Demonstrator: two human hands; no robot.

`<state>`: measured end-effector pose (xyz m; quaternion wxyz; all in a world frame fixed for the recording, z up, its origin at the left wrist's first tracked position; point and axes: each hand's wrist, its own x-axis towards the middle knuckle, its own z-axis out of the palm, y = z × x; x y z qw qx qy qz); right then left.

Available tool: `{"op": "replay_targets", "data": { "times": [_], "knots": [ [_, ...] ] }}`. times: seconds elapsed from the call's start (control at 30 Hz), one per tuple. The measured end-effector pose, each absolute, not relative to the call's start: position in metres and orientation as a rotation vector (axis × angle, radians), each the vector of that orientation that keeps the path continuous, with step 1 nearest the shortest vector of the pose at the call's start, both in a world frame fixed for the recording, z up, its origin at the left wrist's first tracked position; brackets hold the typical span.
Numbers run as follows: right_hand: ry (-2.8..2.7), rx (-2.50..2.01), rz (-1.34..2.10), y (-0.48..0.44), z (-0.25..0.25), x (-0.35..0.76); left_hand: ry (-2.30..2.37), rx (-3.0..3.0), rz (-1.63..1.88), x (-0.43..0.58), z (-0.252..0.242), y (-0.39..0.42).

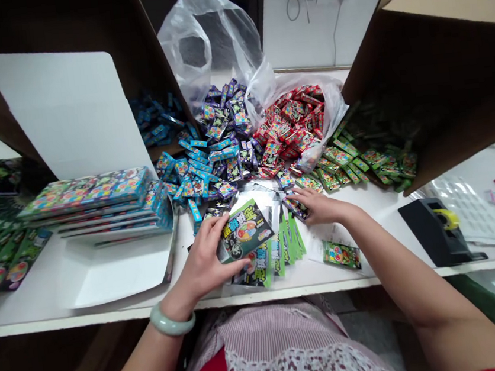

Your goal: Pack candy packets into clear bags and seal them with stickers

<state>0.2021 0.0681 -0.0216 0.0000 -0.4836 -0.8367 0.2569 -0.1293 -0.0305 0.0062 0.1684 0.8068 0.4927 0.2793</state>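
Observation:
My left hand (pixel 204 259), with a pale green bangle at the wrist, holds a black-and-green printed pouch (pixel 249 224) tilted between thumb and fingers. Beneath that pouch, more printed pouches (pixel 277 253) lie fanned out on the table. Just to the right, the fingers of my right hand (pixel 321 208) are closed on a small dark purple candy packet (pixel 295 208); its far side is partly hidden. A single green candy packet (pixel 341 254) rests near the table edge, below my right hand.
Behind my hands are heaps of blue packets (pixel 200 166), purple packets (pixel 222 117), red packets (pixel 292 124) and green packets (pixel 343 160). A white display box (pixel 119 277) with stacked flat packs stands left; a black tape dispenser (pixel 426 230) sits right. Large cardboard boxes (pixel 449 73) flank the table.

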Motion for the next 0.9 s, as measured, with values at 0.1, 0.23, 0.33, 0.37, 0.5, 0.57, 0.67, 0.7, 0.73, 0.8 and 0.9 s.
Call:
{"op": "replay_targets", "data": {
  "times": [0.1, 0.23, 0.33, 0.37, 0.5, 0.57, 0.67, 0.7, 0.73, 0.8, 0.9],
  "knots": [
    [-2.624, -1.468, 0.793, 0.071, -0.022, 0.205, 1.395, 2.276, 0.747, -0.129, 0.004, -0.030],
    [-2.534, -1.442, 0.773, 0.073, -0.027, 0.207, 1.370, 2.273, 0.736, -0.127, -0.001, -0.029],
    [-2.517, -1.436, 0.775, 0.072, -0.027, 0.205, 1.343, 2.285, 0.767, -0.127, -0.003, -0.029],
    [-2.504, -1.435, 0.775, 0.070, -0.024, 0.204, 1.343, 2.285, 0.771, -0.127, -0.003, -0.029],
    [-2.293, -1.326, 0.764, 0.053, 0.012, 0.202, 1.353, 2.301, 0.764, -0.128, -0.003, -0.029],
    [-2.287, -1.163, 0.818, 0.041, 0.039, 0.199, 1.335, 2.346, 0.770, -0.127, -0.003, -0.029],
    [-2.470, -0.979, 0.873, 0.025, 0.073, 0.191, 1.281, 2.422, 0.787, -0.125, -0.002, -0.027],
    [-2.522, -0.957, 0.858, 0.022, 0.081, 0.187, 1.263, 2.439, 0.784, -0.124, -0.002, -0.027],
    [-2.565, -0.950, 0.831, 0.021, 0.086, 0.184, 1.247, 2.452, 0.776, -0.123, -0.001, -0.027],
    [-2.630, -0.968, 0.764, 0.019, 0.091, 0.178, 1.232, 2.462, 0.754, -0.121, 0.000, -0.027],
    [-2.679, -0.971, 0.729, 0.020, 0.093, 0.174, 1.235, 2.461, 0.715, -0.122, 0.002, -0.028]
  ]
}}
